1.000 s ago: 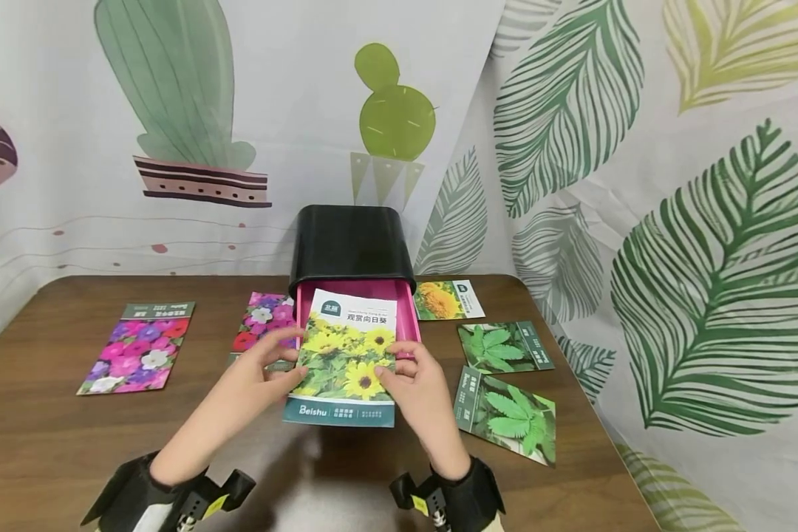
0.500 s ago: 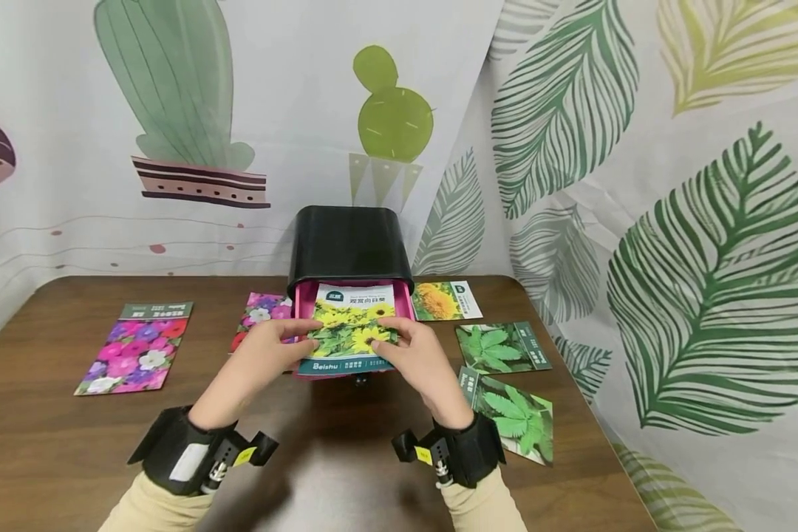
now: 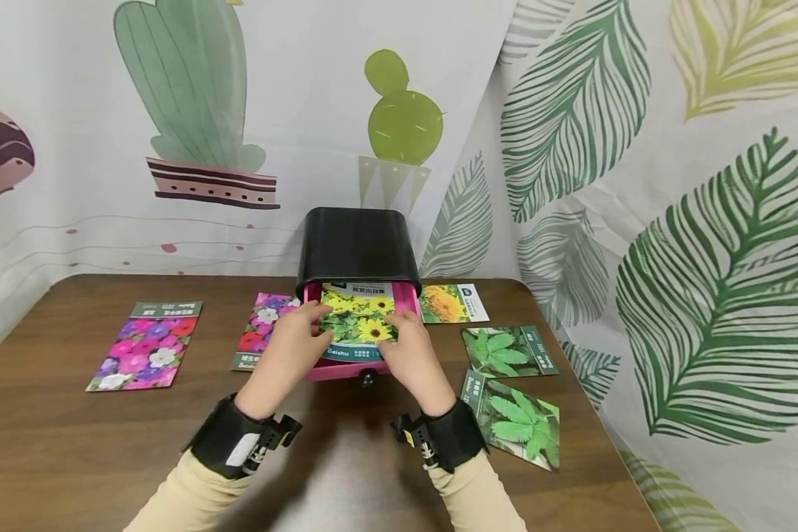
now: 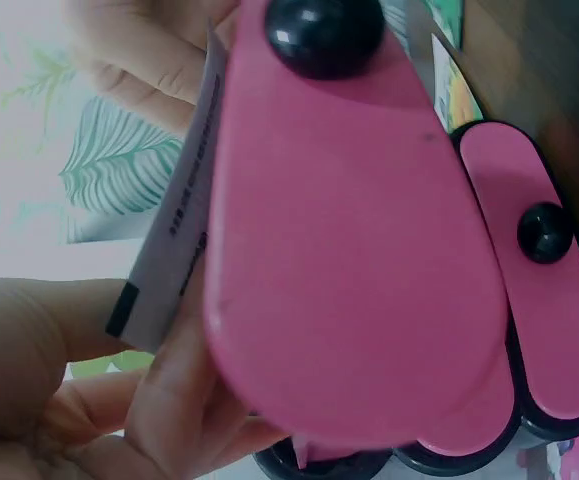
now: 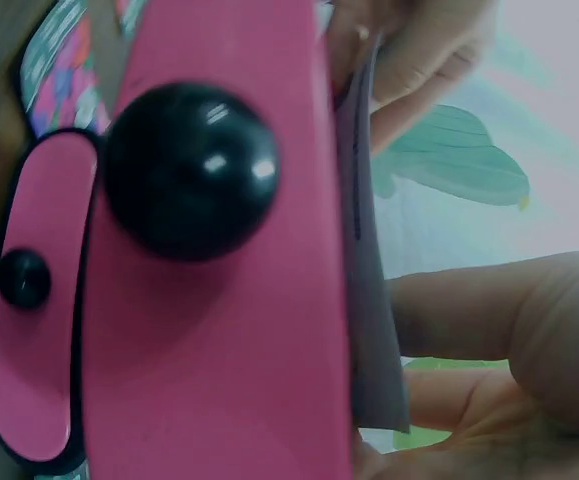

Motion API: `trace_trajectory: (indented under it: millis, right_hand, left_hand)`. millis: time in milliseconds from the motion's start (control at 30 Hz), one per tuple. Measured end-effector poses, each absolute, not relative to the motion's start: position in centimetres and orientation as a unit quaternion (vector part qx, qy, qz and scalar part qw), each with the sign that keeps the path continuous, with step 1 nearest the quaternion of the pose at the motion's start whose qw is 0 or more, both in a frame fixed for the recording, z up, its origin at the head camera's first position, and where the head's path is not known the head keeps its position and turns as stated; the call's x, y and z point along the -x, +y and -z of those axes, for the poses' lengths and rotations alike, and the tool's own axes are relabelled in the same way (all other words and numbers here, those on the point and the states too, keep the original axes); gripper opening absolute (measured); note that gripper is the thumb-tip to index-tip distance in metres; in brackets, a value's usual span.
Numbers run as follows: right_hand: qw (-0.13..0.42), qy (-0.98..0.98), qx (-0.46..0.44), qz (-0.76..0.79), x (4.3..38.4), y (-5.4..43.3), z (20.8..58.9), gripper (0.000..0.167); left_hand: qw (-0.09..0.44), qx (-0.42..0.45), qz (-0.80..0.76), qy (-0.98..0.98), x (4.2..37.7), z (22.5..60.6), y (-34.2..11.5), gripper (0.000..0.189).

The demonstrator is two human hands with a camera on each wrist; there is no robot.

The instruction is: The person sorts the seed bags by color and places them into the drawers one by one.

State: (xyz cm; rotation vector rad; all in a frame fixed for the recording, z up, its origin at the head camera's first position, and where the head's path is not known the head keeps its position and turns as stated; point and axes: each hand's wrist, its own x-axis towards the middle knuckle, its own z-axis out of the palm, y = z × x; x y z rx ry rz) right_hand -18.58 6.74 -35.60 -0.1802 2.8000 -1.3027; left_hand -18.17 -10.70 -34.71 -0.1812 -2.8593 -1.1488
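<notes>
A sunflower seed packet (image 3: 359, 314), yellow blooms above a teal band, lies tilted in the pulled-out pink drawer (image 3: 339, 372) of a black drawer box (image 3: 359, 244). My left hand (image 3: 295, 343) pinches its left edge, thumb on the printed face. At the opposite edge my right hand (image 3: 412, 355) holds it the same way. Both wrist views show the packet edge-on, (image 4: 174, 220) in the left one, rising just above the drawer front. A round black knob (image 5: 191, 170) sits on that front. The packet's top end is hidden under the box's roof.
Petunia packets lie to the left, one far out (image 3: 145, 347) and one beside the box (image 3: 262, 325). Right of the box are an orange-flower packet (image 3: 448, 303) and two green-leaf packets, one upper (image 3: 502, 351), one lower (image 3: 515, 421). A lower pink drawer (image 4: 559, 340) is shut.
Both hands have carried the sunflower packet forward and down, from above the drawer into it. The drawer front and its knob now show below the packet.
</notes>
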Motion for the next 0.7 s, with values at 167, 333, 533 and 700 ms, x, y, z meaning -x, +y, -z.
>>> trace_trajectory:
  millis: [167, 333, 533, 700]
  right_hand:
    - [0.0, 0.919, 0.074, 0.388, 18.6, 6.4, 36.0, 0.033]
    - [-0.063, 0.949, 0.107, 0.29, 18.5, 5.9, 36.7, 0.019]
    - [-0.1, 0.958, 0.111, 0.246, 18.4, 5.3, 36.9, 0.028]
    - [-0.099, 0.963, 0.098, 0.231, 18.3, 5.0, 37.0, 0.035]
  left_hand:
    - [0.027, 0.058, 0.338, -0.939, 18.3, 35.2, -9.5, 0.034]
    - [0.056, 0.076, 0.311, -0.946, 18.3, 35.9, -8.5, 0.031]
    - [0.073, 0.091, 0.282, -0.952, 18.0, 36.2, -7.9, 0.029]
    - [0.074, 0.092, 0.275, -0.954, 18.1, 36.4, -7.8, 0.024]
